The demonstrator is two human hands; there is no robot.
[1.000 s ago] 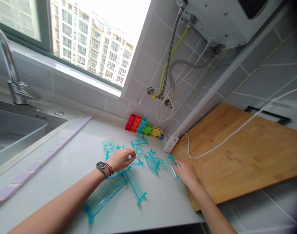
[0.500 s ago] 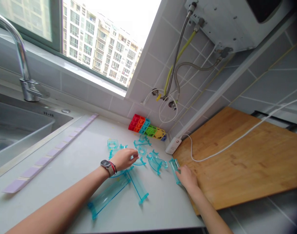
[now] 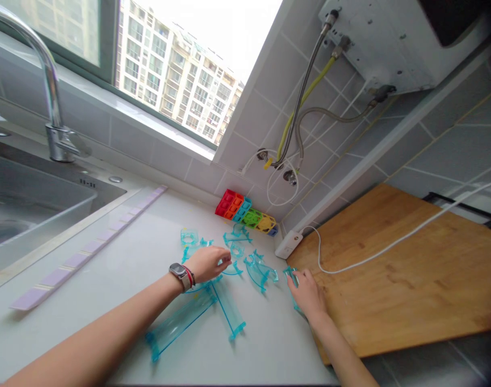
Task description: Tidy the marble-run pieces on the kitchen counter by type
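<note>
My left hand [image 3: 211,263], with a watch [image 3: 178,270] on its wrist, is held above a scatter of clear teal plastic pieces. Its fingers are curled in; whatever may be between them is hidden. Just below it, two long track pieces [image 3: 180,322] [image 3: 228,309] meet at one end. A curved piece [image 3: 256,273] and a square piece with a round hole [image 3: 189,237] lie nearby. Over at the wooden board, my right hand [image 3: 307,294] has its thumb and fingers around a clear teal track piece [image 3: 297,307], partly covering it.
A row of coloured blocks [image 3: 245,212] stands against the wall. Right of it are a white power strip [image 3: 289,244] with its cable and a leaning wooden board [image 3: 390,279]. A lilac strip [image 3: 87,252] lies beside the sink [image 3: 108,194]; hoses [image 3: 297,91] hang above.
My right hand has come further over the track piece at the board, covering more of it. My left hand keeps nearly the same pose. The view has shifted slightly.
</note>
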